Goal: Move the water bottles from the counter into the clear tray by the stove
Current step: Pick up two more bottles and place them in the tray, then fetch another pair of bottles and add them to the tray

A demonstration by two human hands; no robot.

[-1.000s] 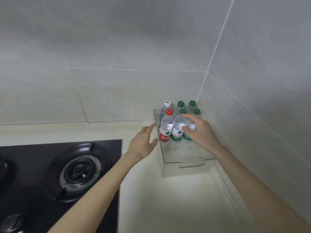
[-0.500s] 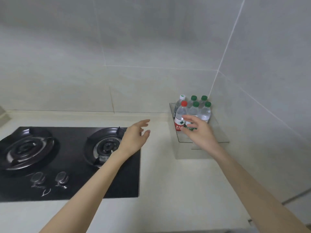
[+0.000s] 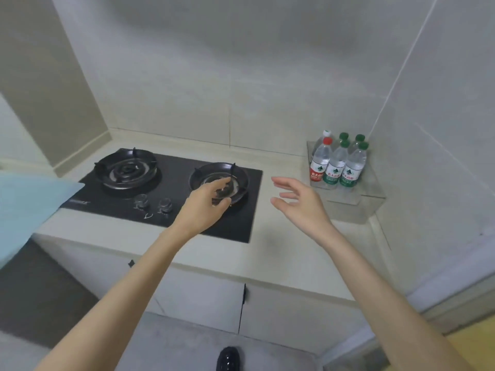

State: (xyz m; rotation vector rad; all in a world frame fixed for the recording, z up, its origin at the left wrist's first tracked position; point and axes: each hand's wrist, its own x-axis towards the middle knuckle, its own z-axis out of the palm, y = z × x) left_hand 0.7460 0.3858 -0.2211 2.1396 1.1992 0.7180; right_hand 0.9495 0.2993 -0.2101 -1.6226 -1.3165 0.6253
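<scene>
Back-row bottles (image 3: 344, 136) show only caps behind the front row (image 3: 335, 167), label print unreadable

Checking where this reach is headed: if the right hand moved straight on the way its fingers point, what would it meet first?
Probably the right burner of the stove: the right hand points left, away from the tray of bottles. Its height above the counter is unclear.

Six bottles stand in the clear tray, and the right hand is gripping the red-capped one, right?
No: the head view shows the right hand open, holding nothing, apart from the clear tray. The six bottles do stand in it.
</scene>
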